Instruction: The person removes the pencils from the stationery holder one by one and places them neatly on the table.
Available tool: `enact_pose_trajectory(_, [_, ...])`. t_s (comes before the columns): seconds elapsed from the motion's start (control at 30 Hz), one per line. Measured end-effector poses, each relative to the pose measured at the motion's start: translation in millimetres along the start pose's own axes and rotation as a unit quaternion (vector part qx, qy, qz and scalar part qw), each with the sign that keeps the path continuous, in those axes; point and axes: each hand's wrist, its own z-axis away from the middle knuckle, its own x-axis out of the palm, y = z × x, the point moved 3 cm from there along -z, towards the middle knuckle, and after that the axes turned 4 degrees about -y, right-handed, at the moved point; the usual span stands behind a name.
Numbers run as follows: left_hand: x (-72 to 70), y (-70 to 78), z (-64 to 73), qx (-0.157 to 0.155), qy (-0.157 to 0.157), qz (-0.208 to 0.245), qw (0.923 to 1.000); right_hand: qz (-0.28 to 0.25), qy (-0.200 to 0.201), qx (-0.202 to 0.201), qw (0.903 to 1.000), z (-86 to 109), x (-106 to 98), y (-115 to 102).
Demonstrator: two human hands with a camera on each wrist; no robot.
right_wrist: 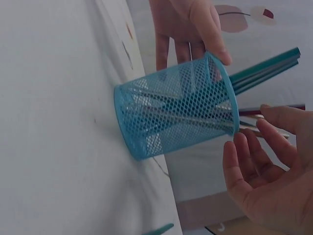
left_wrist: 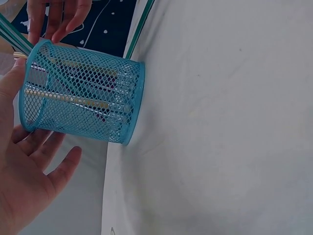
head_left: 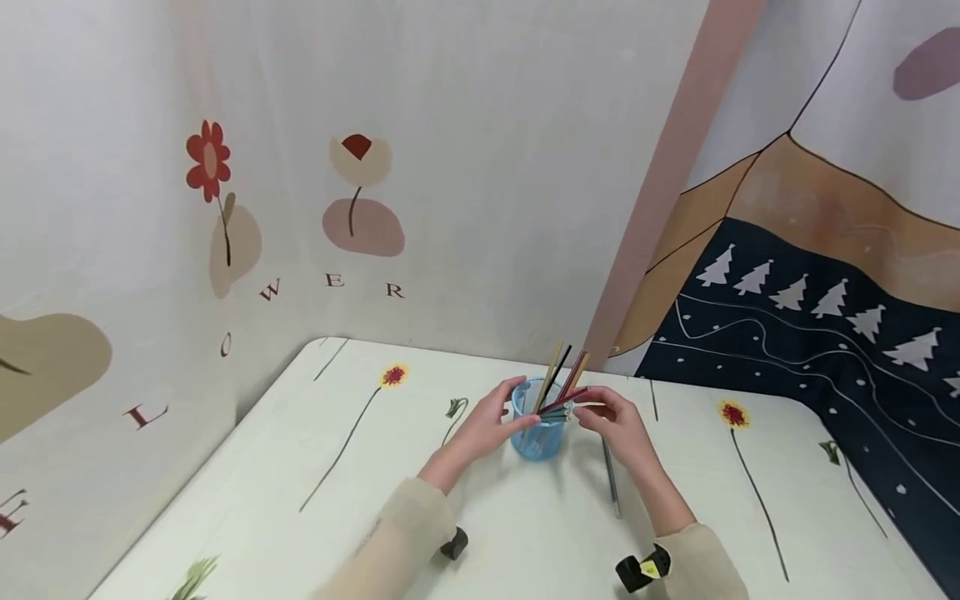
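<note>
A light-blue mesh pencil holder (head_left: 536, 443) stands upright on the white table, with several pencils leaning out of it. My left hand (head_left: 483, 427) grips it at the rim from the left, thumb on the near side and fingers round the far side. Over the rim's right side, my right hand (head_left: 618, 423) pinches a dark red pencil (right_wrist: 288, 107) between thumb and forefinger. Green pencils (right_wrist: 266, 71) slant out of the holder, beside yellowish, black and red ones. Just right of the holder, a loose dark green pencil (head_left: 611, 479) lies on the table below my right hand.
The white tabletop (head_left: 360, 533) carries printed flowers on long stems. A pale printed curtain (head_left: 480, 167) hangs behind the table's back edge, with a dark tree-patterned cloth (head_left: 780, 333) at the right. A black device (head_left: 642, 571) is strapped at the right wrist.
</note>
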Motion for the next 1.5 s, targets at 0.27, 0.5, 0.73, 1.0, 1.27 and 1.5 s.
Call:
enact_pose_trajectory(0.27, [3.8,-1.3,-0.2,-0.001,-0.011,0.001,0.9999,0.039,0.03,-0.009,0.9988,-3.0,8.5,-3.0])
enact_pose_trajectory(0.5, [-1.9,2.9,-2.8,-0.004,-0.004,-0.007,1.0,0.033,0.067,-0.033,0.9967,-10.2,3.8,-15.5])
enact_pose_trajectory(0.73, [-4.0,2.2,-1.2,-0.005,-0.002,-0.01,0.9999,-0.032,0.096,-0.076,0.9919,-9.0,-5.8,-32.8])
enact_pose_trajectory(1.0, [-2.5,-0.9,-4.0,-0.009,-0.003,-0.006,0.9999,-0.085,0.129,-0.098,0.9832,-8.8,-23.2,-52.4])
enact_pose_trajectory(1.27, [-6.1,1.2,-9.3,-0.005,0.0,-0.005,1.0,-0.112,0.153,-0.124,0.9741,-9.2,-37.2,-64.9])
enact_pose_trajectory(1.5, [-1.7,-1.2,-7.6,-0.011,-0.004,-0.004,0.9999,-0.136,0.168,-0.115,0.9695,-2.1,-45.1,-65.0])
